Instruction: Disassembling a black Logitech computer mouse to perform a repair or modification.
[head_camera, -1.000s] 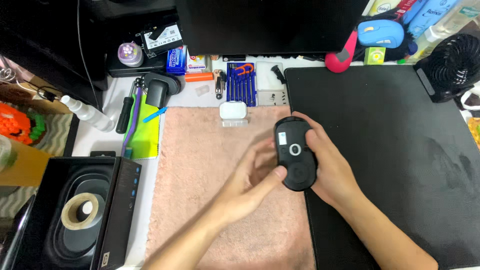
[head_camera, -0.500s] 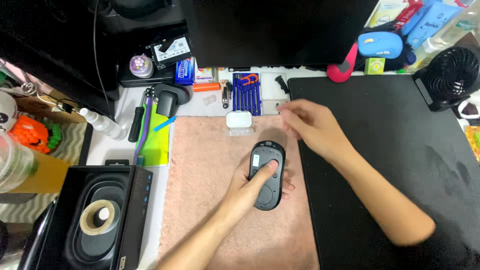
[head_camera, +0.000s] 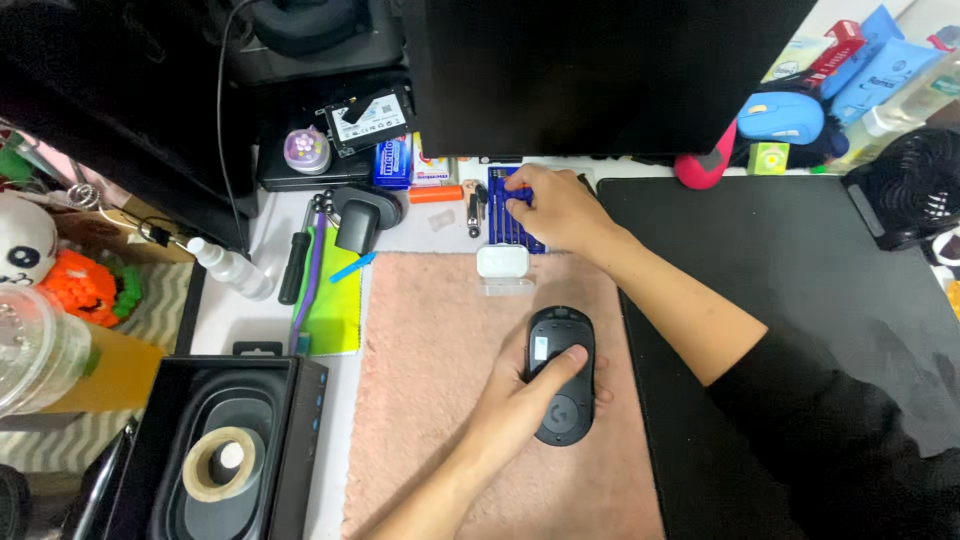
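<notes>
A black computer mouse (head_camera: 556, 343) lies belly-up on a pink towel (head_camera: 430, 380). My left hand (head_camera: 527, 397) holds it from below, thumb pressed on its underside. My right hand (head_camera: 556, 208) reaches to the back of the desk and rests on a blue case of screwdriver bits (head_camera: 503, 225), fingers curled over the bits. What the fingers grip is hidden. A small white earbud case (head_camera: 501, 261) sits between the blue case and the mouse.
A black desk mat (head_camera: 800, 300) lies right of the towel. A dark monitor (head_camera: 600, 70) stands at the back. A black speaker (head_camera: 215, 450) is at lower left; a spray bottle (head_camera: 228, 266), a screwdriver (head_camera: 291, 266) and a green cloth (head_camera: 330, 300) lie left.
My right hand left the mouse and moved up to the blue bit case. My left hand kept hold of the mouse, which shifted slightly lower on the towel.
</notes>
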